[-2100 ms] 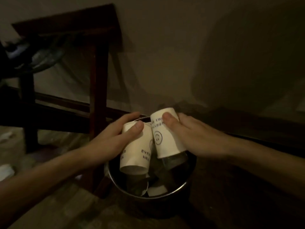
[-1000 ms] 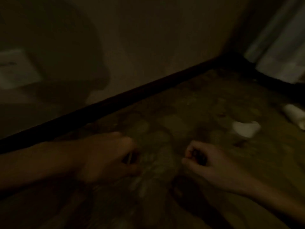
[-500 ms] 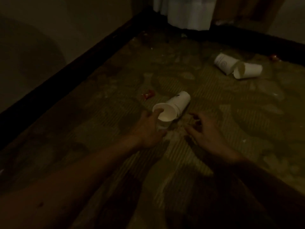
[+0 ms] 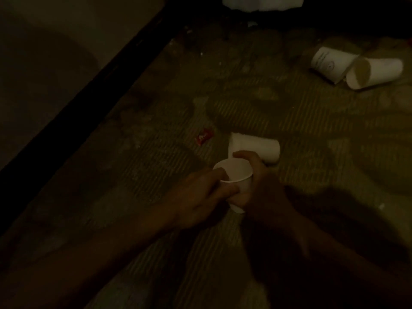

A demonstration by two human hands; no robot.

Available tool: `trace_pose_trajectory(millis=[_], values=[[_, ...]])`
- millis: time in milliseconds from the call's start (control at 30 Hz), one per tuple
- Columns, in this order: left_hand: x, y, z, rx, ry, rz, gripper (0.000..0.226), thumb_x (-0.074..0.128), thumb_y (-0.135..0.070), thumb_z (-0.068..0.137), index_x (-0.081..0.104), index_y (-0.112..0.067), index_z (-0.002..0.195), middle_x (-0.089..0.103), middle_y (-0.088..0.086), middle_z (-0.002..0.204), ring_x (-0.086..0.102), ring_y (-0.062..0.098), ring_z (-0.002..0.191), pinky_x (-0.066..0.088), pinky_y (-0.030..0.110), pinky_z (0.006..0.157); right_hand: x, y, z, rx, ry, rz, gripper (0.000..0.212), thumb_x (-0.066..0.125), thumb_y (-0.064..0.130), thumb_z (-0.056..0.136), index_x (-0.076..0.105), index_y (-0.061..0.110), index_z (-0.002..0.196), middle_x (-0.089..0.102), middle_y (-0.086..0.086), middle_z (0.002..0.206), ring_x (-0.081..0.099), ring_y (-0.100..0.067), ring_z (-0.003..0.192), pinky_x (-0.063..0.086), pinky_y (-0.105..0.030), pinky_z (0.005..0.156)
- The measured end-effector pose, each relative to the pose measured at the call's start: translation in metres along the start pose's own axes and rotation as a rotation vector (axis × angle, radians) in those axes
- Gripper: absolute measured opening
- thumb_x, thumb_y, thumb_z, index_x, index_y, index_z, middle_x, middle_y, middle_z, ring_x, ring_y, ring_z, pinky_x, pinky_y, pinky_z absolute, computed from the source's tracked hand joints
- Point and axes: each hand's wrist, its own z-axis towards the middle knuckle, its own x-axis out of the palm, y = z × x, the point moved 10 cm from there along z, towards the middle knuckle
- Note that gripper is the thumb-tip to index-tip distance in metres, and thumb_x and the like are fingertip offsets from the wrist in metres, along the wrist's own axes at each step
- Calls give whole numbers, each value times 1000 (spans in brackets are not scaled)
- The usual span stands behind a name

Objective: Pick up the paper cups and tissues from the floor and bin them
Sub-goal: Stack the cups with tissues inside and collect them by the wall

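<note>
The scene is dim. A white paper cup (image 4: 236,178) is held just above the patterned floor, mouth up. My left hand (image 4: 196,197) pinches its near rim, thumb at the edge. My right hand (image 4: 263,186) wraps round its right side, with a finger curled over the far rim. Right behind them a second paper cup (image 4: 256,147) lies on its side on the floor. Two more cups lie at the far right: a printed one (image 4: 330,63) and a plain one (image 4: 376,72), touching. No bin and no tissue show in this view.
A small red wrapper (image 4: 204,139) lies left of the near cups. A dark skirting board (image 4: 89,97) runs diagonally along the wall on the left. White fabric (image 4: 260,2) hangs at the top edge. Small scraps dot the floor.
I turned away from the bin, where both hands held cups, to the floor. Since half a second ago the near cup has come up off the floor and my right hand has closed on it.
</note>
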Motion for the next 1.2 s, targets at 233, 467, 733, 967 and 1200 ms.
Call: trace_pose_trajectory(millis=[233,467,733,967,1200], values=[[-76,32,52,-65,-487,28,26,46,-47,101,50,-30,120,59,-9,109,59,6,95,44,25,76,6,-73,4,309,37,209,49,68,4,89,45,27,126,53,8,117,53,-5,92,50,-22,69],[-44,79,120,-118,-123,321,63,49,-36,101,20,-27,157,22,12,162,24,36,147,25,57,118,-34,-88,-53,438,-181,101,54,84,45,68,53,38,111,61,16,100,62,-1,95,45,-16,68],[-43,67,101,115,-186,393,31,51,-6,99,60,-2,129,57,21,133,54,36,119,40,42,102,-19,-65,-57,500,-229,-52,64,79,39,78,49,21,131,59,13,110,61,-9,103,42,-14,69],[-64,78,75,71,14,241,30,44,-13,104,56,-2,128,54,19,134,53,32,121,41,36,99,-37,-13,-88,668,-201,-180,77,86,47,66,47,24,128,58,6,116,59,-15,108,44,-18,68],[-69,31,75,-92,116,-276,55,54,-38,99,44,-8,144,44,15,147,45,36,132,39,47,108,-86,41,-77,673,-232,-272,74,88,47,60,57,23,123,66,3,115,64,-16,104,58,-44,87]])
